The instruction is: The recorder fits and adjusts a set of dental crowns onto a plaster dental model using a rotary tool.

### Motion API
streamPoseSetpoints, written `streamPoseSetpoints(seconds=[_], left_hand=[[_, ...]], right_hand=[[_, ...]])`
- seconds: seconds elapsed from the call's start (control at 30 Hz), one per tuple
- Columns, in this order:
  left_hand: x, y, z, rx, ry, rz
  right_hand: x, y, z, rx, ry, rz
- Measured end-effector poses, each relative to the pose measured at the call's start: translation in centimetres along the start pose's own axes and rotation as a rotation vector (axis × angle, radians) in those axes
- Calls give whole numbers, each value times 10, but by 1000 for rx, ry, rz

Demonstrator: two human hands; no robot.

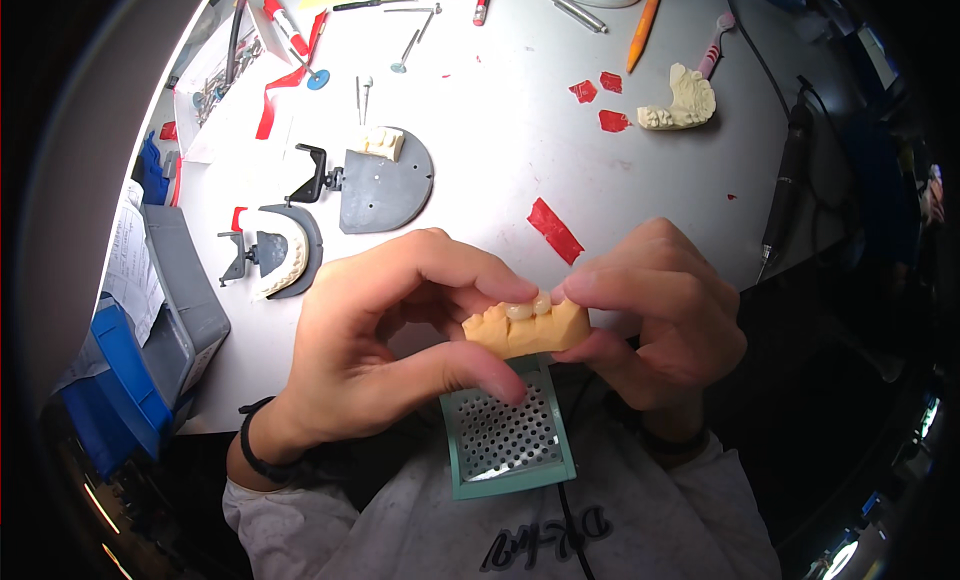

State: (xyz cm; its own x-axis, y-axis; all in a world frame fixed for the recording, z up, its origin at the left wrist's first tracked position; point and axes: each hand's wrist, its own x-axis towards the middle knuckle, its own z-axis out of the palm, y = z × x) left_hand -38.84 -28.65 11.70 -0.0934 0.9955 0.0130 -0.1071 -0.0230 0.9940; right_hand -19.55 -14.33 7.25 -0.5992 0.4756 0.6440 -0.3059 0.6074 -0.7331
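Between my two hands, above the table's front edge, I hold a tan dental model section (520,331). Two glossy, whitish tooth crowns (529,306) sit on its upper edge. My left hand (385,330) is closed on the model's left end, thumb below and fingertips on top near the crowns. My right hand (660,315) pinches the right end between thumb and fingers. Beneath the model is a green-framed perforated metal grate (508,430). Left of my hands lie a grey articulator plate (385,192) with a cream model piece (381,143), and a smaller articulator with a white dental arch (290,255).
Red wax-like strips (555,231) lie beyond my hands. A cream dental cast (683,102) and an orange pencil-shaped tool (645,28) are at the far right. A black handpiece (790,180) with a cord lies along the right edge. Grey and blue bins (185,290) stand left.
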Motion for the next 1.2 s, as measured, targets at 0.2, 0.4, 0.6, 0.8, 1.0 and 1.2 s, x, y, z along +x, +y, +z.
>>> streamPoseSetpoints(seconds=[0.2, 0.4, 0.6, 0.8, 1.0, 1.2], left_hand=[[-2, 5, 5, -229, 61, -152], [1, 7, 4, -103, 70, -204], [0, 7, 1, 51, 42, -106], [5, 1, -4, 295, -11, 105], [3, 5, 3, 447, 53, 115], [7, -6, 13, 753, 218, 366]], right_hand=[[-1, 1, -1, -45, -23, -33], [0, 1, -1, -47, -28, -32], [0, 0, -1, -17, -2, -15], [-3, 3, -4, -32, -34, -45], [2, 0, -2, -26, -63, -23], [10, -5, 2, -120, -98, 19]])
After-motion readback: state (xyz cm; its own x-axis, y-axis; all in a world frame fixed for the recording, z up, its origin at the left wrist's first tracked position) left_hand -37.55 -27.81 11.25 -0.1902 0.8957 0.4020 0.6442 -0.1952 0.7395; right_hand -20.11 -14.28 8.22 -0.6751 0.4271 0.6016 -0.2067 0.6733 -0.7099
